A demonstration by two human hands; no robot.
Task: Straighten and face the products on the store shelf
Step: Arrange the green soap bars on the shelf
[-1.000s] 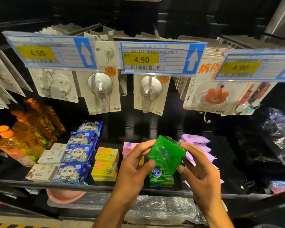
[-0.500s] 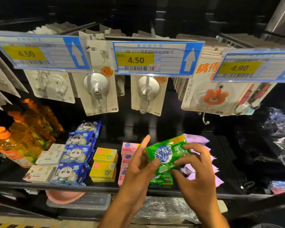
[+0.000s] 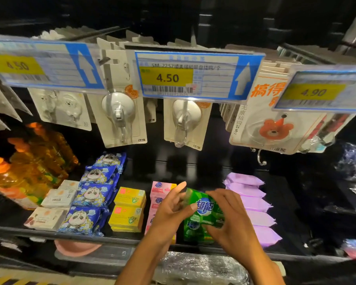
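A green soap pack [image 3: 206, 206] with a blue and white logo is held label-up between both hands, just above another green pack [image 3: 193, 231] standing at the shelf's front. My left hand [image 3: 171, 210] grips its left end, thumb on top and index finger raised. My right hand [image 3: 232, 219] holds its right side with curled fingers. Pink soap packs [image 3: 160, 192] lie to the left, partly hidden by my left hand. Purple packs [image 3: 253, 204] run in a row on the right.
Yellow boxes [image 3: 130, 208], blue panda packs [image 3: 93, 196], white boxes [image 3: 53, 208] and orange bottles [image 3: 25, 173] fill the shelf's left. Hook cards [image 3: 121, 118] and price tags [image 3: 185, 77] hang overhead. The shelf's front lip [image 3: 70, 236] runs below; dark bags lie at far right.
The green pack went from held up with its back seam showing to label-up, then came down and nearer the shelf's front over the other green pack. Both hands moved with it.
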